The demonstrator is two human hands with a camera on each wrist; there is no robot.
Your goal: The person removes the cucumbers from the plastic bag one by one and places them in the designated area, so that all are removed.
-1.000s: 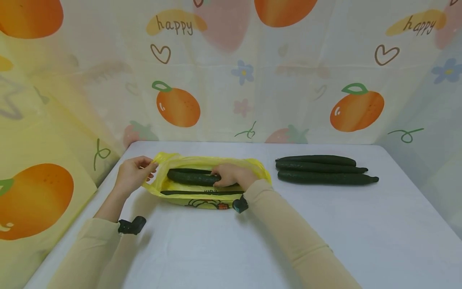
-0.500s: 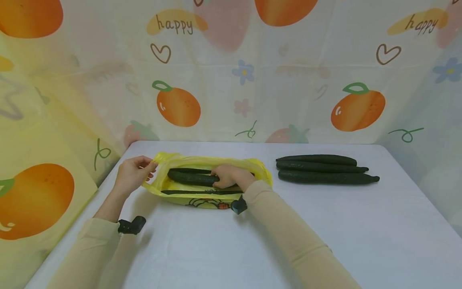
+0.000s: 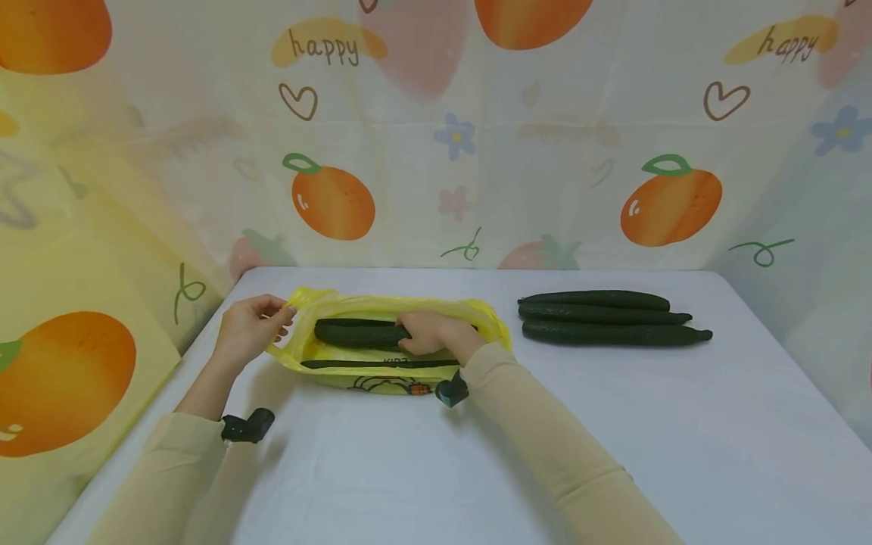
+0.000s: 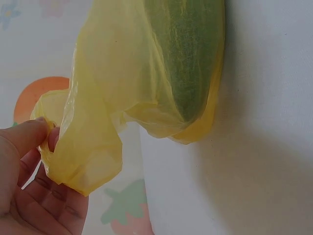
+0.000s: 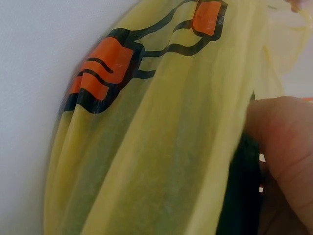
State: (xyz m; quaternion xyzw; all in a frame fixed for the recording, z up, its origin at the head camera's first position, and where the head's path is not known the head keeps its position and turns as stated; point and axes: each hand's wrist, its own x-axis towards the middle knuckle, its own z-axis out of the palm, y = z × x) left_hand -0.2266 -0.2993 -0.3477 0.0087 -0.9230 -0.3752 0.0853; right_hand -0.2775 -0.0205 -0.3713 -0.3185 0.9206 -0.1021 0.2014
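A thin yellow plastic bag (image 3: 402,305) lies on the table with its mouth held wide. At its left corner my left hand (image 3: 248,329) pinches the bag's edge between thumb and fingers; the left wrist view shows the crumpled yellow film (image 4: 93,161) there. Inside the bag my right hand (image 3: 432,333) grips a dark green cucumber (image 3: 361,335), covering its right part. Another cucumber (image 3: 361,322) shows just behind it, and a third (image 3: 368,364) lies along the front wall. In the right wrist view, the thumb (image 5: 286,142) is beside the bag wall.
To the right of the bag, three long cucumbers (image 3: 616,334) lie side by side on the white table (image 3: 381,469). A fruit-patterned curtain (image 3: 531,166) hangs behind the table and along its left side. Both wrists wear small black cameras (image 3: 248,425).
The gripped cucumber has shifted slightly back in the bag, closing the gap to the one behind it. My left hand keeps its pinch on the bag.
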